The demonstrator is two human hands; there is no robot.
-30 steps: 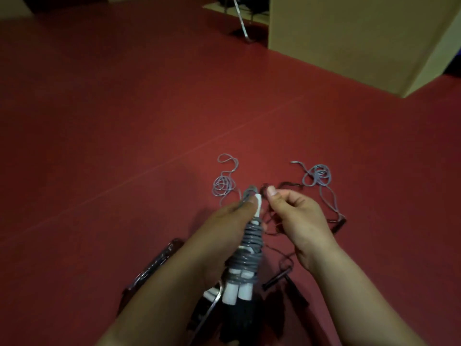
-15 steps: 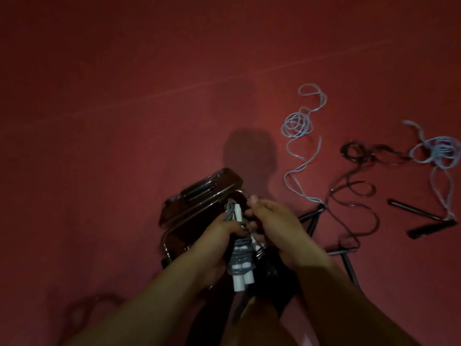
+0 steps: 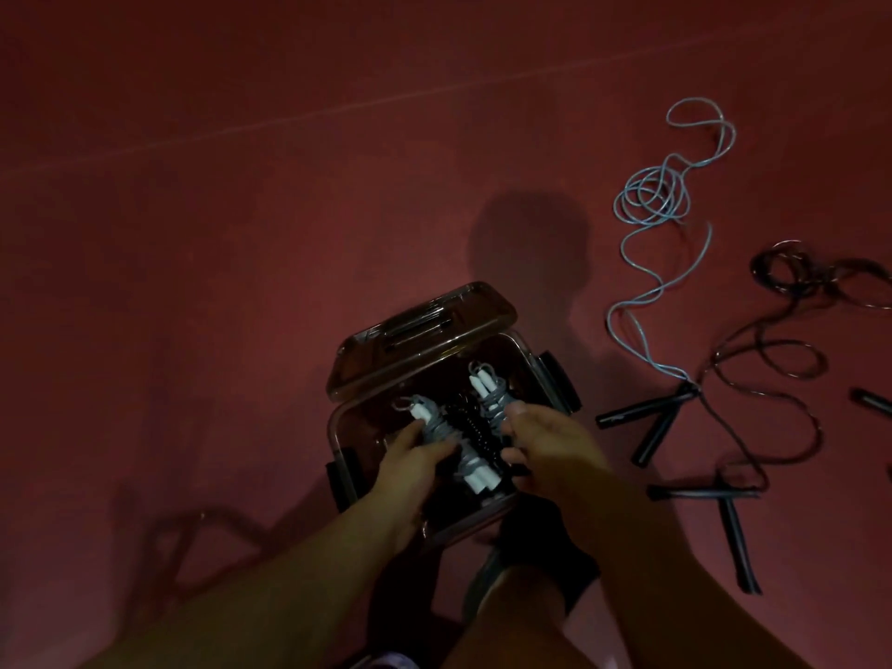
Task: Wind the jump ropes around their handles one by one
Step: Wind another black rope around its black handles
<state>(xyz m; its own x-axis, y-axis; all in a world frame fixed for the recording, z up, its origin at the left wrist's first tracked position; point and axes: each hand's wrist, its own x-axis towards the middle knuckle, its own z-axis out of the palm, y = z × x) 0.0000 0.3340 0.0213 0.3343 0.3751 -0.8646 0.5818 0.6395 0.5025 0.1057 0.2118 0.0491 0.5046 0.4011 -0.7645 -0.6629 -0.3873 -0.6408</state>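
The left hand [image 3: 415, 456] grips a light, springy wound rope bundle [image 3: 451, 446] around its coils, safest there; right hand's [image 3: 545, 444] curled fingers' hold is unclear.

Two grey wound ropes [image 3: 437, 429] with white handles lie in the box [image 3: 536, 364] – blue rope [image 3: 651, 205] and dark rope [image 3: 791, 330] loose on the floor
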